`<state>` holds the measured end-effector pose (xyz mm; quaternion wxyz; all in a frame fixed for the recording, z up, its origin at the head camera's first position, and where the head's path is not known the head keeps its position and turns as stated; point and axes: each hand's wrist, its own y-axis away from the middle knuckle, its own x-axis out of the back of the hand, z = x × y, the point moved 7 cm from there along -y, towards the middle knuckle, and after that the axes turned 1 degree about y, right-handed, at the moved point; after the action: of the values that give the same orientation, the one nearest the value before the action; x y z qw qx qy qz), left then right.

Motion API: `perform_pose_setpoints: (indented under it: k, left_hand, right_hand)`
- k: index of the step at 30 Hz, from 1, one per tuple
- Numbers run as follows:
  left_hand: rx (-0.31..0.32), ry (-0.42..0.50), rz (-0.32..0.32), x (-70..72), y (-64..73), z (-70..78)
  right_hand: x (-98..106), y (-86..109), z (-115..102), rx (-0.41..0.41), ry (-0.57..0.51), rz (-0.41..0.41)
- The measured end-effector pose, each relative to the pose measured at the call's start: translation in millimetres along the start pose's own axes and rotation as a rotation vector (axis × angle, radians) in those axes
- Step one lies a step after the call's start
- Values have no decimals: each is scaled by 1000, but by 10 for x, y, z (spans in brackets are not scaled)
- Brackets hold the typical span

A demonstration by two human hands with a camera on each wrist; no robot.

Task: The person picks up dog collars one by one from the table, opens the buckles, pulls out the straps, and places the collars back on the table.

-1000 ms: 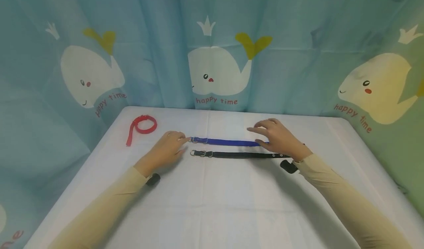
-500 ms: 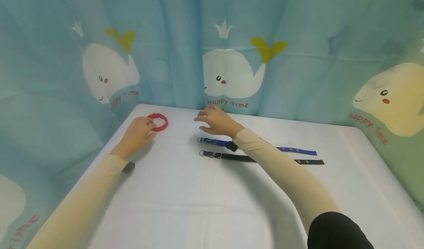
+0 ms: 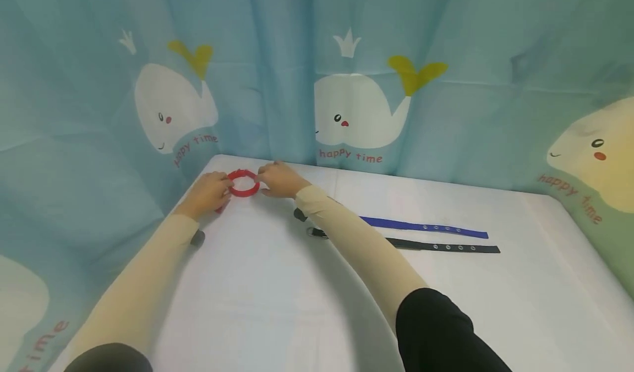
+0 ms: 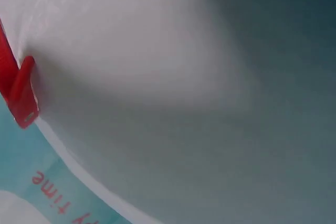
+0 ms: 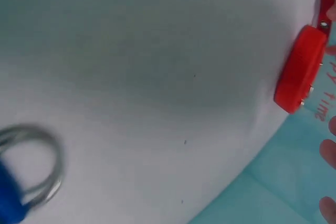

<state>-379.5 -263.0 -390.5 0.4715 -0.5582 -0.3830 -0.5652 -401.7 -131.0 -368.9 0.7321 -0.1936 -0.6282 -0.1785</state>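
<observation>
A red buckle collar (image 3: 244, 193) lies coiled in a ring near the table's far left corner. My left hand (image 3: 205, 191) has its fingers bent over the ring's left side and holds it there; its strap tip (image 4: 26, 116) shows in the left wrist view. From the other side my right hand (image 3: 281, 179) reaches the ring's right edge, fingers spread. In the right wrist view, several right-hand fingertips (image 5: 328, 153) stand apart from the red band. Behind and under the right forearm lie a blue collar (image 3: 401, 225) and a black collar (image 3: 416, 245), stretched out side by side, partly hidden.
A white cloth covers the table (image 3: 257, 306). A blue curtain (image 3: 277, 86) printed with whales hangs right behind its far edge. Small dark wrist cameras (image 3: 198, 238) sit under both wrists.
My left hand has moved left from the blue collar to the red one. My right hand has crossed leftward over the blue and black collars to the red ring. The view has turned left.
</observation>
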Motion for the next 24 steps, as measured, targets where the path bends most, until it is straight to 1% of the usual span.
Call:
perform_pose_setpoints:
  k: [3, 5, 7, 9, 11, 13, 16, 20, 22, 24]
  left_hand:
    - [-15, -11, -31, -56, -76, 42]
    - [-44, -22, -26, -76, -117, 80]
    - [-87, -37, -13, -82, -145, 119]
    - [-121, -49, -1, -77, -153, 154]
    - [-120, -32, -6, -77, -141, 188]
    - [-98, -9, -17, -74, -118, 207]
    - [-68, 27, -25, -57, -74, 241]
    - [-103, 32, 9, 15, 2, 350]
    - [-141, 28, 40, 76, 56, 428]
    - [-164, 35, 65, 142, 113, 504]
  right_hand:
    - [-73, -94, -14, -32, -3, -43]
    - [-123, -152, -20, -53, -10, -66]
    - [-174, -204, -31, -68, -20, -90]
    - [-231, -255, -46, -68, -20, -110]
    - [-277, -266, -70, -56, -11, -127]
    - [-314, -270, -96, -38, 7, -138]
    - [-321, -245, -121, -18, 32, -127]
    - [-249, -147, -127, 5, 46, -91]
    - [-182, -64, -129, 23, 47, -75]
    - [-91, 40, -132, 41, 44, -60]
